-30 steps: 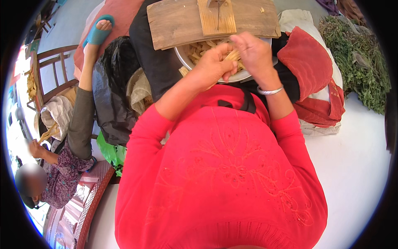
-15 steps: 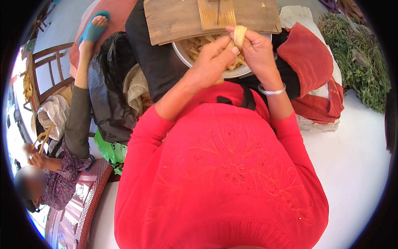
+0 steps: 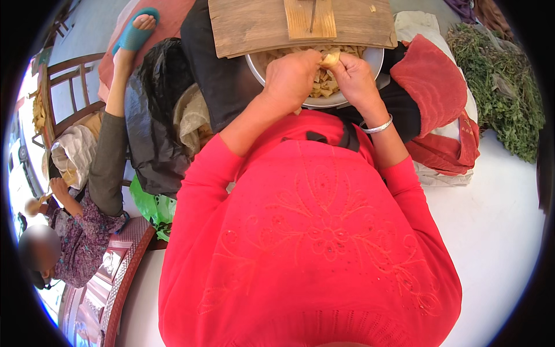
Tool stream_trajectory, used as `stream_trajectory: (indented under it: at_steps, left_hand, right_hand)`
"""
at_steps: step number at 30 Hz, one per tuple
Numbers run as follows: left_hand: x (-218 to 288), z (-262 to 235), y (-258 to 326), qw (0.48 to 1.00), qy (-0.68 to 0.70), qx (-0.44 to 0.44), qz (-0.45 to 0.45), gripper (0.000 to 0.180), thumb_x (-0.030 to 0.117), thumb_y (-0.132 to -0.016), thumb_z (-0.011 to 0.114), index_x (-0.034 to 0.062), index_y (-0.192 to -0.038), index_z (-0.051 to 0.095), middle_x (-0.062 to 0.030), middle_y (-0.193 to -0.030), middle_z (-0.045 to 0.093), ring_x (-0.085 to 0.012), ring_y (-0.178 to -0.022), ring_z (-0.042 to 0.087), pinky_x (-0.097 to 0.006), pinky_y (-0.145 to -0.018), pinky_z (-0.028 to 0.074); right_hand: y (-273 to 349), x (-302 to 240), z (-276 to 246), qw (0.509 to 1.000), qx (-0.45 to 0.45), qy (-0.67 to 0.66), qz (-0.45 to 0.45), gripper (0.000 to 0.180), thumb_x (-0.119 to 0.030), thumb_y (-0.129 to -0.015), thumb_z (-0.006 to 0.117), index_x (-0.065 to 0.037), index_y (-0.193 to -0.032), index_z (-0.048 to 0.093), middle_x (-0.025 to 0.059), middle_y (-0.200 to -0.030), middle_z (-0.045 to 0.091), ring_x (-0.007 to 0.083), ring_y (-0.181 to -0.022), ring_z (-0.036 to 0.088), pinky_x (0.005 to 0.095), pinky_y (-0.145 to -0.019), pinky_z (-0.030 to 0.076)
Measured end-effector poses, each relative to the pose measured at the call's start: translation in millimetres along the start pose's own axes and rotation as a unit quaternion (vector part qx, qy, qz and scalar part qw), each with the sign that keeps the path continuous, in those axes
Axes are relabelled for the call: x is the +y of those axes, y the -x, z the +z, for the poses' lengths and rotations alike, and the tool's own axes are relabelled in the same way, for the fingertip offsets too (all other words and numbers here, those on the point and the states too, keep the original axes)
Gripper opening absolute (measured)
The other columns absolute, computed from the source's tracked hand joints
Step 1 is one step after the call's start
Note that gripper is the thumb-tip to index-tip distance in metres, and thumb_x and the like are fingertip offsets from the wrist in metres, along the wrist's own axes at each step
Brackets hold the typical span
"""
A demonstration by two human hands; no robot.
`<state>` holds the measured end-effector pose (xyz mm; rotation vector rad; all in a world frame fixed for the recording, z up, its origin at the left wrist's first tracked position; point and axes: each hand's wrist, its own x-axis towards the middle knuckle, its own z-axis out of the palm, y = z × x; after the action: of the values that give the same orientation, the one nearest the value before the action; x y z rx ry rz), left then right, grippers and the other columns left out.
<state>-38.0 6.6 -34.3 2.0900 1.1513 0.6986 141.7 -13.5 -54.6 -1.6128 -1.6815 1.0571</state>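
Over a metal basin (image 3: 377,65), both of my hands meet at a pale yellow, flat, ribbon-like strip (image 3: 330,58). My left hand (image 3: 292,80) is closed with its knuckles up, and the strip's left end runs into its fingers. My right hand (image 3: 355,80) pinches the other end between thumb and fingers and wears a silver bangle (image 3: 378,126) at the wrist. Below them, short cut pale yellow pieces (image 3: 325,85) fill the basin. A wooden board (image 3: 248,26) lies across the far side of the basin, bearing a smaller wood block (image 3: 295,23) with a thin upright metal piece.
To the right lie a red cloth (image 3: 430,87), a whitish sack (image 3: 416,23) and a heap of green plants (image 3: 500,87). On the left are a black plastic bag (image 3: 153,115), a green bag (image 3: 151,202) and a seated person (image 3: 81,243) handling similar strips.
The strip, looped upright between my fingers before, now lies lower and flatter. My left hand has rolled knuckles-up. The other person's hands have shifted.
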Motion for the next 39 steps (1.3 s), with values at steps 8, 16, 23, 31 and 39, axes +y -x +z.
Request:
stream_trajectory:
  at_steps: [8,16,23,31,39]
  left_hand:
    - [-5,18,12,0.988,0.092,0.078,0.100,0.023,0.006,-0.082,0.058,0.0021,-0.105,0.060,-0.0121,-0.098,0.062,-0.0313,-0.087,0.059,-0.036,-0.076,0.049]
    - [9,12,-4,0.984,0.137,-0.049,-0.102,0.024,0.021,-0.090,0.053,-0.0008,-0.098,0.056,-0.0108,-0.078,0.059,-0.0228,-0.069,0.057,-0.032,-0.063,0.045]
    - [27,5,6,0.792,0.509,-0.131,-0.311,0.031,0.030,-0.096,0.047,0.0030,-0.088,0.059,0.0021,-0.062,0.047,-0.0061,-0.053,0.042,-0.021,-0.049,0.032]
    - [7,-10,21,0.998,-0.025,0.015,0.058,0.008,0.013,-0.087,0.059,0.0056,-0.086,0.058,-0.0089,-0.069,0.055,-0.0272,-0.059,0.056,-0.035,-0.049,0.043]
    - [9,-18,-5,0.993,-0.033,0.012,0.117,0.011,0.013,-0.085,0.062,0.0048,-0.093,0.063,-0.0057,-0.075,0.061,-0.0249,-0.062,0.058,-0.032,-0.056,0.047]
  right_hand:
    - [21,-6,5,0.744,-0.163,-0.616,0.200,0.024,-0.025,-0.093,0.055,-0.006,-0.105,0.065,0.0021,-0.114,0.060,0.0156,-0.103,0.056,0.0322,-0.090,0.043]
    - [18,-21,1,0.991,0.097,0.003,-0.094,0.010,-0.004,-0.082,0.060,0.000,-0.086,0.067,0.0128,-0.116,0.056,0.0246,-0.105,0.052,0.0336,-0.091,0.040]
    - [12,-33,-11,0.957,0.211,-0.191,-0.058,0.010,-0.004,-0.083,0.061,0.003,-0.086,0.068,0.0106,-0.112,0.055,0.0160,-0.100,0.053,0.0274,-0.084,0.043]
    - [2,-16,-35,0.928,0.245,-0.280,-0.005,0.034,-0.020,-0.091,0.060,0.001,-0.117,0.056,0.0018,-0.105,0.058,0.0087,-0.089,0.053,0.0222,-0.077,0.045]
    - [-8,-36,-61,0.963,-0.165,-0.187,0.102,0.023,-0.021,-0.089,0.062,0.000,-0.098,0.063,-0.0026,-0.071,0.057,0.0060,-0.065,0.052,0.0210,-0.060,0.045]
